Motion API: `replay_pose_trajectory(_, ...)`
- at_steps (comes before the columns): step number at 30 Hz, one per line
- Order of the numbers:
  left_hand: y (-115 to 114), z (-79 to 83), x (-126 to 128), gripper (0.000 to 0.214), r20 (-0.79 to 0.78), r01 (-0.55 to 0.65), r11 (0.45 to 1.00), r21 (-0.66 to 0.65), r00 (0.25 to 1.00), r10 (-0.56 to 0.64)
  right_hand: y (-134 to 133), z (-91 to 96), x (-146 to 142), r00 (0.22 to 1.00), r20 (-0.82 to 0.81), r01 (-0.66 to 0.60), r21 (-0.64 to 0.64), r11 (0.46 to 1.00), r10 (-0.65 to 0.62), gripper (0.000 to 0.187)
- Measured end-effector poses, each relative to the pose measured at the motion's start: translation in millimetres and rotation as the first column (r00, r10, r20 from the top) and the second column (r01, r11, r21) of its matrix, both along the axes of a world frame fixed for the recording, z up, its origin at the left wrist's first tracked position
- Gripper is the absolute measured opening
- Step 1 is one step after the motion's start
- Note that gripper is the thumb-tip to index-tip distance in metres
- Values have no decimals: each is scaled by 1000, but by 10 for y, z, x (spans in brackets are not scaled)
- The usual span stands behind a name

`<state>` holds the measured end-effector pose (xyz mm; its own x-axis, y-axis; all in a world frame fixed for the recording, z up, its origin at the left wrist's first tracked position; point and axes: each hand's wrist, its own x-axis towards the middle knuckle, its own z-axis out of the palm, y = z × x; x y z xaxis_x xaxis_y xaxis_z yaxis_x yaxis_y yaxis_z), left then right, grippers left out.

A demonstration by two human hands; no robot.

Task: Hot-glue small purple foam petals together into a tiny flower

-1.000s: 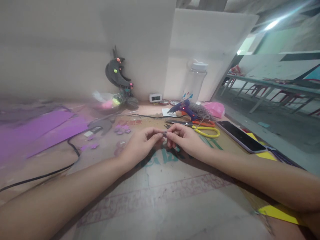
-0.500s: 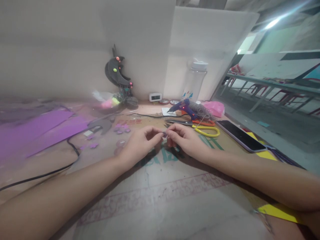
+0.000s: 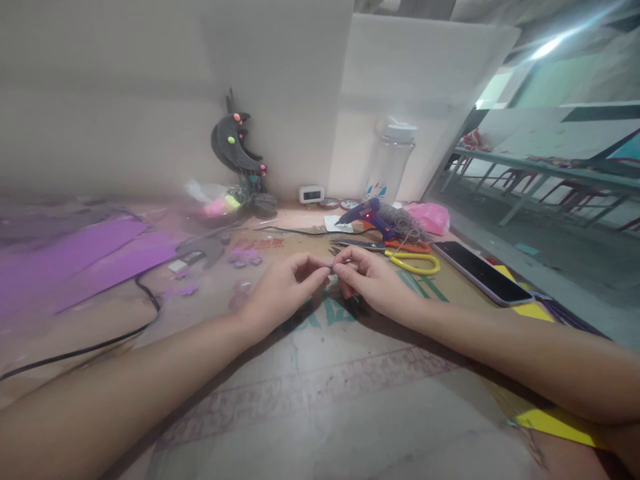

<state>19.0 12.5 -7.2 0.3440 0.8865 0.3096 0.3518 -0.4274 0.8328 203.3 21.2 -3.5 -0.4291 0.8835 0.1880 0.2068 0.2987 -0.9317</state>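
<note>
Two bare hands meet over a printed cardboard sheet on a table, fingertips nearly touching. Between them is a tiny purplish-grey piece, mostly hidden by the fingers, so its shape cannot be made out. The left hand pinches it between thumb and forefinger, with hardly any gap; the right hand closes thumb and forefinger on its other side just as narrowly, its remaining fingers curled beneath. For something this small, a light pinch right at the tips looks best: one hand steadying, the other making small adjustments, as hard squeezing could crease or bend it. Both forearms angle in low, which should help steadiness. Small purple cutouts lie beyond the left hand. Just past the right hand are yellow-handled scissors, and farther back a blue glue gun with a red light showing; knuckles are best kept clear of blades and nozzle.
</note>
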Motion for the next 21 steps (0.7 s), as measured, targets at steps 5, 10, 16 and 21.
replay_pose_trajectory(5, 12, -22, -3, 22, 5, 16, 1000, -11, 1000, -16, -2, -16, 14, 999, 34, 33, 74, 997, -36, 16)
replay_pose_trajectory(10, 42, -63, -5, 28, 106, 72, 993, -90, 992, -62, -8, -9, 19, 994, 83, 59, 147, 987, -72, 16)
replay_pose_trajectory(16, 9, -28, 3, 27, 72, 64, 996, -59, 996, -60, -28, -10, 15, 992, 105, 52, 185, 981, -72, 16)
replay_pose_trajectory(21, 1, -22, 7, 27, 48, 49, 996, -72, 998, -46, -18, -19, 31, 996, 87, 21, 167, 986, -36, 16)
